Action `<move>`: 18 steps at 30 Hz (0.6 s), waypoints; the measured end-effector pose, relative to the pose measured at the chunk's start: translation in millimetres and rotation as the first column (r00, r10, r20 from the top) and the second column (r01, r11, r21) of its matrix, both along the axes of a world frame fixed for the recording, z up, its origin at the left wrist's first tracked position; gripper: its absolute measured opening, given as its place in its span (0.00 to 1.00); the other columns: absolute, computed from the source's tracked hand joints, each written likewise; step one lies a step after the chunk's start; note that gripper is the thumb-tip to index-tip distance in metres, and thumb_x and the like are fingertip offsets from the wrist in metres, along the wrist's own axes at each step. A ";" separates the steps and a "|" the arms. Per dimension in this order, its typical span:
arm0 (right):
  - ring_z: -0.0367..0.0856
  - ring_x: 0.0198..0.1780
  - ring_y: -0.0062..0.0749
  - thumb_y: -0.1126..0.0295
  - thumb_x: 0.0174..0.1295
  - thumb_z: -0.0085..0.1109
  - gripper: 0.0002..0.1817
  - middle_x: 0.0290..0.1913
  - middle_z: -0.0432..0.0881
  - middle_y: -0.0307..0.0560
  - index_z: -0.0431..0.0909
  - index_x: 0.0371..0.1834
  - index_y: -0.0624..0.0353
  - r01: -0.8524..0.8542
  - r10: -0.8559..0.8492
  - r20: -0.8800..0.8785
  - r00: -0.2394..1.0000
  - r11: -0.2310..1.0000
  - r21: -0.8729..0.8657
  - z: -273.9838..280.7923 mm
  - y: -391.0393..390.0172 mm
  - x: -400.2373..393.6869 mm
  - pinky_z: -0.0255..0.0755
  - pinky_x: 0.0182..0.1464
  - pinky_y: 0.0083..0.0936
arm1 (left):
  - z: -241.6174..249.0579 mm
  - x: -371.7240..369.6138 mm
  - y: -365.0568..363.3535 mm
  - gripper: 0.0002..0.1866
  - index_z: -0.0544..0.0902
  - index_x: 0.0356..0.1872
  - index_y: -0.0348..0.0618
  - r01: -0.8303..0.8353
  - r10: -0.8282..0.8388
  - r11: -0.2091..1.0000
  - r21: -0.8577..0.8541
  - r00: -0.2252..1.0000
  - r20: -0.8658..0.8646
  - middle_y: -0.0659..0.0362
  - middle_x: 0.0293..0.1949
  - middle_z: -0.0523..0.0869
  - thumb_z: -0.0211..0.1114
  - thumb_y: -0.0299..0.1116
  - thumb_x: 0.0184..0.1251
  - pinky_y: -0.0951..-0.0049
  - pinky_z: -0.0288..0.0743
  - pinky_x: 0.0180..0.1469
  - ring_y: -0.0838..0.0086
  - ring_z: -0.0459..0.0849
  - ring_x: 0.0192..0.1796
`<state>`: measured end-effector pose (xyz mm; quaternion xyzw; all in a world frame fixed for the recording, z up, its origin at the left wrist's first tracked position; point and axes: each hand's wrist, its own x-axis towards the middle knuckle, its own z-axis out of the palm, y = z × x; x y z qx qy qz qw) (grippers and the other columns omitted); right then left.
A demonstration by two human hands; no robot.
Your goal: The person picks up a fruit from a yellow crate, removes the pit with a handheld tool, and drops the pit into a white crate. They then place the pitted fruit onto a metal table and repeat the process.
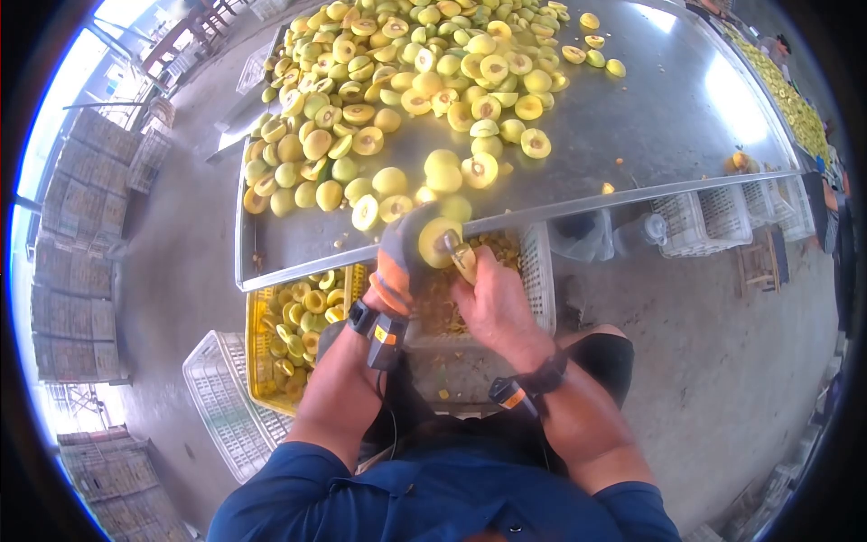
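In a grey and orange glove, my left hand (397, 257) is closed around a yellow peach half (433, 246) at the front edge of the metal table (623, 117). My bare right hand (499, 303) grips a pitting tool (463, 262) with a yellowish handle. The tool's metal end meets the cut face of the peach half; its exact tip shape is hard to make out. Just beyond my left hand lies a large heap of halved yellow-green peaches (361, 86), many with brown centres showing.
Beneath the table edge, a white crate (540, 280) holds brownish scraps. A yellow crate (256, 348) with peach halves stands left of my legs, beside another white crate (212, 384). More white crates (700, 221) sit under the table at right. Stacked crates (77, 312) line the far left.
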<state>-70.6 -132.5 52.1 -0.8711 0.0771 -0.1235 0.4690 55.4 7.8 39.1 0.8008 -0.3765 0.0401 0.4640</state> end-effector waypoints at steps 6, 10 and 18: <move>0.86 0.35 0.70 0.72 0.66 0.66 0.12 0.30 0.84 0.68 0.73 0.44 0.66 -0.022 0.021 -0.014 1.000 1.000 -0.016 -1.1 -4.1 -1.0 0.78 0.37 0.57 | 4.4 -1.6 -3.1 0.23 0.84 0.59 0.32 -0.011 0.012 1.000 -0.013 0.999 0.035 0.46 0.50 0.92 0.77 0.30 0.64 0.61 0.83 0.58 0.55 0.91 0.52; 0.85 0.36 0.71 0.71 0.66 0.66 0.13 0.30 0.84 0.69 0.73 0.45 0.67 -0.050 0.048 -0.048 0.998 0.998 -0.034 -0.9 -5.5 -1.9 0.79 0.38 0.57 | -4.3 1.1 -2.3 0.24 0.85 0.58 0.32 -0.013 0.014 1.000 -0.010 0.995 0.095 0.47 0.47 0.93 0.78 0.31 0.63 0.61 0.85 0.53 0.55 0.92 0.48; 0.85 0.42 0.73 0.71 0.69 0.62 0.13 0.39 0.85 0.74 0.76 0.50 0.70 -0.157 0.178 -0.055 0.982 0.952 0.264 -16.4 -6.0 0.7 0.79 0.44 0.55 | -25.9 7.9 3.9 0.24 0.82 0.64 0.31 0.014 -0.011 1.000 0.020 0.991 -0.131 0.49 0.53 0.91 0.74 0.26 0.68 0.65 0.82 0.60 0.64 0.90 0.54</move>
